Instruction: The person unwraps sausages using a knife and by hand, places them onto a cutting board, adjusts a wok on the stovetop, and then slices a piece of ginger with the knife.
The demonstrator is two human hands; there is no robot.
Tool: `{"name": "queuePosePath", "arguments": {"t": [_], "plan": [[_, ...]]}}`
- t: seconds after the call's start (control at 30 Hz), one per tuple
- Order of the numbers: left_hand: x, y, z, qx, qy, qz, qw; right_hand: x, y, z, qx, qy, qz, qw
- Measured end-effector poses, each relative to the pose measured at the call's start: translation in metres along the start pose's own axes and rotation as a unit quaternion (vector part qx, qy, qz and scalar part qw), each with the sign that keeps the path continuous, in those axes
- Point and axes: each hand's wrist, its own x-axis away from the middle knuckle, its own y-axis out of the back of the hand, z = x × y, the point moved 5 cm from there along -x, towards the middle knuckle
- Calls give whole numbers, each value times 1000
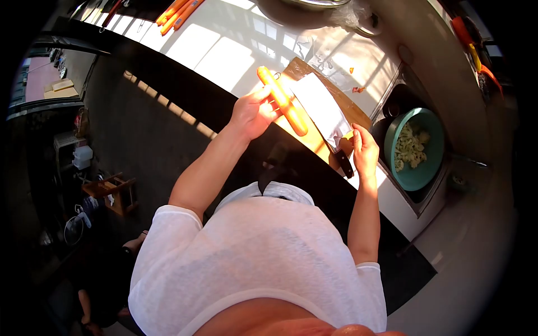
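Observation:
My left hand (253, 115) grips an orange sausage (283, 102) between thumb and fingers, above the near edge of a wooden cutting board (300, 68). A cleaver (323, 106) lies on the board, its broad blade glaring in the sun and its black handle (343, 163) pointing toward me. By the handle, the fingers of my right hand (365, 148) are pinched together. Something small and yellowish shows at their tips, too small to name. Several more orange sausages (179, 14) lie at the far left of the counter.
In the sink (386, 112) on the right, a green basin (397, 147) holds cut cauliflower pieces (412, 148). Small red-orange scraps (358, 89) lie on the wet counter (213, 47). A pan (291, 12) stands at the back. Another person (106, 285) is behind on the left, near a wooden stool (115, 193).

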Motion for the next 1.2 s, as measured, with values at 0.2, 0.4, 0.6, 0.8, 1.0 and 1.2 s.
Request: {"name": "queuePosePath", "arguments": {"t": [0.2, 0.4, 0.6, 0.8, 1.0, 1.2], "plan": [[7, -8, 0, -10, 3, 41, 999, 24, -35, 7, 218, 128, 81, 964], [10, -14, -7, 39, -10, 105, 994, 20, -46, -3, 237, 90, 124, 959], [28, -33, -18, 67, -44, 78, 994, 26, -27, 9, 83, 58, 84, 991], [42, -62, -26, 60, -123, 118, 984, 45, 11, 43, -322, -67, 22, 944], [52, -79, -24, -12, -213, 65, 975, 63, 28, 101, -504, -17, -19, 863], [58, -94, -26, -94, -293, 82, 948, 70, 30, 144, -542, 105, 15, 834]]}}
